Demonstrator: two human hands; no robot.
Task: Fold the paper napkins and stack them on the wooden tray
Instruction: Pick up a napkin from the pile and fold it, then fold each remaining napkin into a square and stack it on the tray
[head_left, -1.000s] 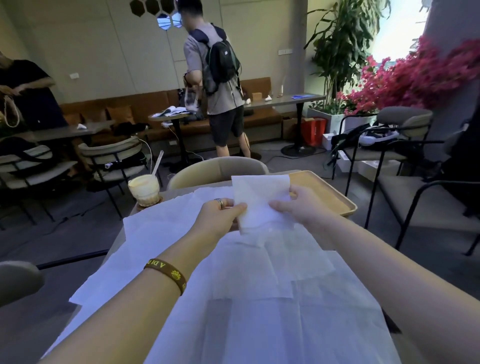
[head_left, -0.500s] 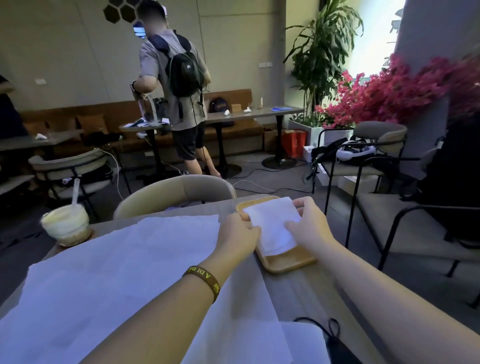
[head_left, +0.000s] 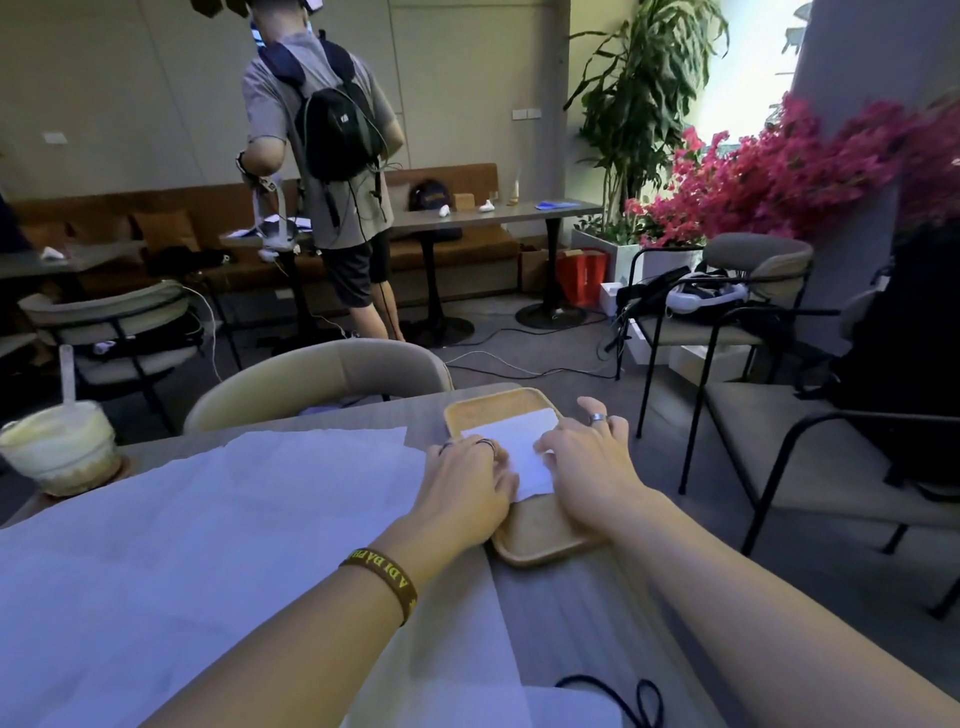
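A folded white napkin (head_left: 519, 441) lies flat inside the wooden tray (head_left: 535, 535) at the table's right edge. My left hand (head_left: 467, 486) rests on the napkin's left side with its fingers laid flat. On the napkin's right side my right hand (head_left: 584, 457) presses down, fingers spread. Several unfolded white napkins (head_left: 208, 519) are spread over the table to the left of the tray, under my left forearm.
An iced drink in a plastic cup (head_left: 57, 452) with a straw stands at the table's far left. A beige chair (head_left: 322, 379) faces me across the table. A black cord (head_left: 618, 699) lies near the front edge. A person with a backpack (head_left: 322, 156) stands beyond; chairs stand right.
Both hands carried the folded napkin from in front of me over to the tray and laid it down. The fingers have gone from pinching it to lying flat on it.
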